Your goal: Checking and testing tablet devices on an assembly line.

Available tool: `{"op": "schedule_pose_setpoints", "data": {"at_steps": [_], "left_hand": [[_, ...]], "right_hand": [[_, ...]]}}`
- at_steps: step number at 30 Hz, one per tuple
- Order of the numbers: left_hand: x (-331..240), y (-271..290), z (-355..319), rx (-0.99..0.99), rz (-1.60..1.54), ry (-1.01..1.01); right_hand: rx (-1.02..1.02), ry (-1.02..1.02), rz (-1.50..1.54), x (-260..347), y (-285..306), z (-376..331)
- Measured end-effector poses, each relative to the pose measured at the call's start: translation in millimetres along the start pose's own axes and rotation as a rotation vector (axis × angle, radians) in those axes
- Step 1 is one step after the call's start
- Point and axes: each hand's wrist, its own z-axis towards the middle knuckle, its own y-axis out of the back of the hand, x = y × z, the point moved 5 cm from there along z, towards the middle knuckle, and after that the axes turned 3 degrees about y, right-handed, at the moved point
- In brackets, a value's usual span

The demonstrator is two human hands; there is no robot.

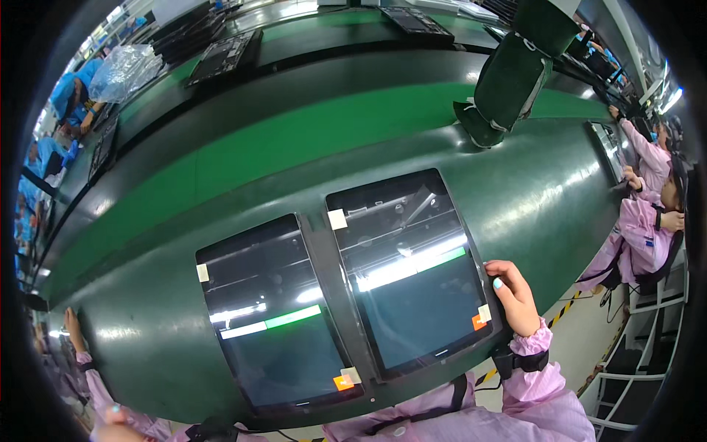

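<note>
Two dark tablets with glossy black screens lie side by side on a green workbench (530, 199). The left tablet (276, 317) and the right tablet (409, 272) each carry small white tabs and an orange sticker at their corners. My right hand (513, 296) grips the right edge of the right tablet, thumb on top near the orange sticker, fingers curled around the side. My left hand (112, 424) shows only partly at the lower left rim, away from the tablets; its fingers are mostly out of view.
A green conveyor strip (294, 140) runs behind the tablets. A dark green padded fixture (508, 81) hangs at upper right. Dark trays (221, 55) and a clear plastic bag (125, 70) lie at the back. People in pink (648, 228) sit at right; another person's hand (71, 322) rests at left.
</note>
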Motion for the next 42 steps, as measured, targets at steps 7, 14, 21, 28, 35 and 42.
{"op": "schedule_pose_setpoints", "data": {"at_steps": [7, 14, 21, 28, 35, 42], "left_hand": [[15, -44, -61, 0.341, 0.108, 0.537], [11, -33, -144, 0.092, 0.352, 0.982], [16, -63, -180, -0.086, 0.07, 1.14], [13, -65, -168, 0.013, 0.118, 1.059], [16, -70, -171, -0.038, 0.092, 1.028], [14, -66, -173, -0.044, 0.14, 1.059]], "right_hand": [[-0.173, 0.225, -0.226, 29, -10, -25], [-0.373, 0.287, -0.219, 30, -24, -32], [-0.271, 0.224, -0.091, 26, -21, -35], [-0.275, 0.252, -0.134, 20, -14, -34], [-0.24, 0.257, -0.042, 13, -13, -27], [-0.226, 0.19, 0.067, 8, -16, -25]]}}
